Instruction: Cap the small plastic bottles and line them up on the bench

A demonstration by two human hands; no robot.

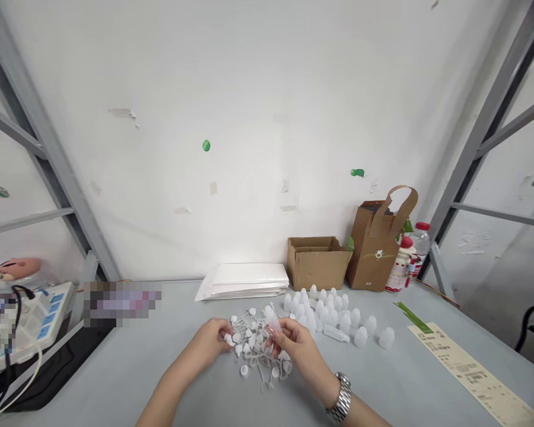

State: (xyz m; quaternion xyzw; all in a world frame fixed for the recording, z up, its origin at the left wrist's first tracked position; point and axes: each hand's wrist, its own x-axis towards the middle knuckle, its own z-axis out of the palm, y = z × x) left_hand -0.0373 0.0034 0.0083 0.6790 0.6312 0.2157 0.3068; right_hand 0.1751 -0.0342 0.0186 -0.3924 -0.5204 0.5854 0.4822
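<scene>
My right hand (296,344) is closed around a small translucent plastic bottle (273,321), held tilted above a pile of white caps (251,341) with loops and thin stems. At the pile's left edge, the fingers of my left hand (214,343) pinch a white cap (228,339). More small translucent bottles (324,308) stand in a cluster to the right of the pile. One of them, a bottle (336,333), lies on its side. The fingers partly cover the pile.
White padded envelopes (244,279), a cardboard box (319,267) and a brown paper bag (374,261) line the wall. Bottles with red tops (400,267) stand beside the bag. A printed paper strip (471,367) lies right; a power strip (48,320) with cables is left.
</scene>
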